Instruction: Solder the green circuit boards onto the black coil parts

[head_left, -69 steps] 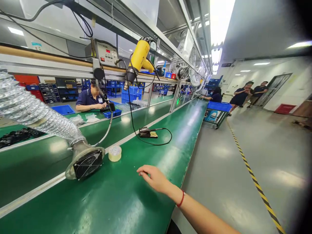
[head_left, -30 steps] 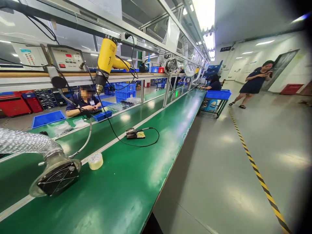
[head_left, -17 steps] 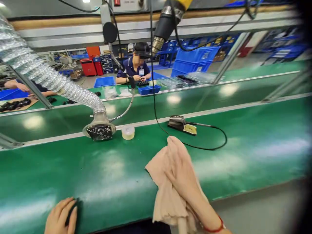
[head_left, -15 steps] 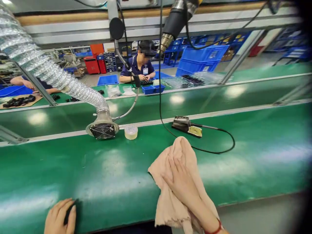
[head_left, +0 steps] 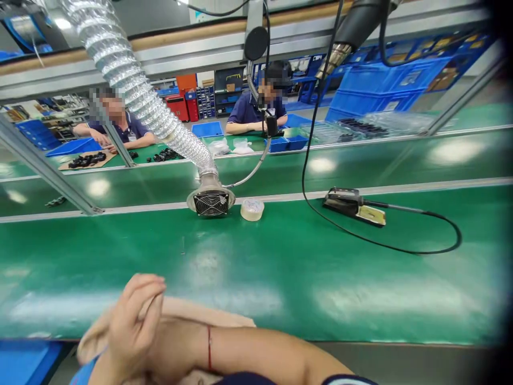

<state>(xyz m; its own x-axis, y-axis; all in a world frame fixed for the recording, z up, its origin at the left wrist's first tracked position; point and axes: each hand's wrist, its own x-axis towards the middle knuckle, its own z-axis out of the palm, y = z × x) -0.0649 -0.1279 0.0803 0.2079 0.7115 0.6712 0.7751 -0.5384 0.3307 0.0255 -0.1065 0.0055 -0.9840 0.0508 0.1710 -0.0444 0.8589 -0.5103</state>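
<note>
My left hand point(head_left: 134, 315) is raised at the lower left near the table's front edge, its fingers curled; what they hold, if anything, is hidden. Behind it, my right hand point(head_left: 170, 342) reaches across from the right, with a red string on the wrist. Its fingers are mostly covered by my left hand. A pale pink cloth point(head_left: 212, 312) shows behind my right wrist and bunches up left of the hands; it goes along with my right hand.
On the green table point(head_left: 280, 267) are a tape roll point(head_left: 252, 209), a fume duct with a fan point(head_left: 211, 203), and a soldering-iron stand point(head_left: 344, 202) with a looping cable. A hot-air gun point(head_left: 348, 40) hangs above. Two people work opposite. A blue bin point(head_left: 28, 361) stands at lower left.
My right hand and the cloth have moved from the middle of the table to the lower left. My left hand has lifted in front of the right; the dark object by it no longer shows. The view has turned left.
</note>
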